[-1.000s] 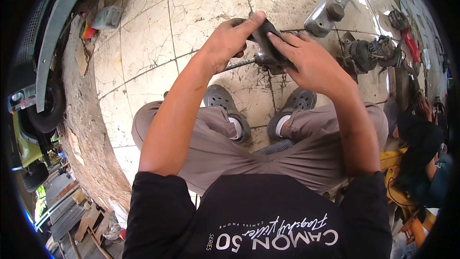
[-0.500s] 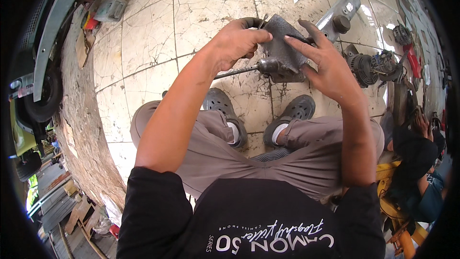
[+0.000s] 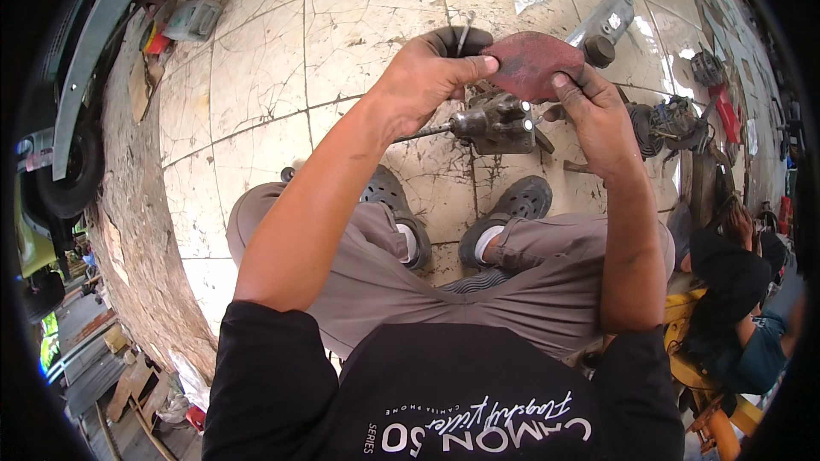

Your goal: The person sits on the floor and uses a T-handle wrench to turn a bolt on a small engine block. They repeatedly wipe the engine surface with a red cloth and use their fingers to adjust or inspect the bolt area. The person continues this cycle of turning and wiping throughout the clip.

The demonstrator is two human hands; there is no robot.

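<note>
Pinching reddish pad point(image 3: 531, 64) between both hands, left hand point(image 3: 427, 77), right hand point(image 3: 598, 111), above metal part point(image 3: 500, 124)

View: single, head-worn wide fisheye camera, the left one of a side-by-side pair; no second view supplied, so no shared field to record. Position: on the seated person's head. Direction: steeply downward, over the black shirt point(image 3: 444, 410) and bent knees to the tiled floor point(image 3: 256, 60). Orientation: upright, not mirrored; picture left equals the person's left. Range: close; both forearms enter from the lower edge, the left hand point(image 3: 427, 77) and right hand point(image 3: 598, 115) just above centre. Distortion: tile joints bend toward the dark circular rim, where the surroundings crowd in small.
</note>
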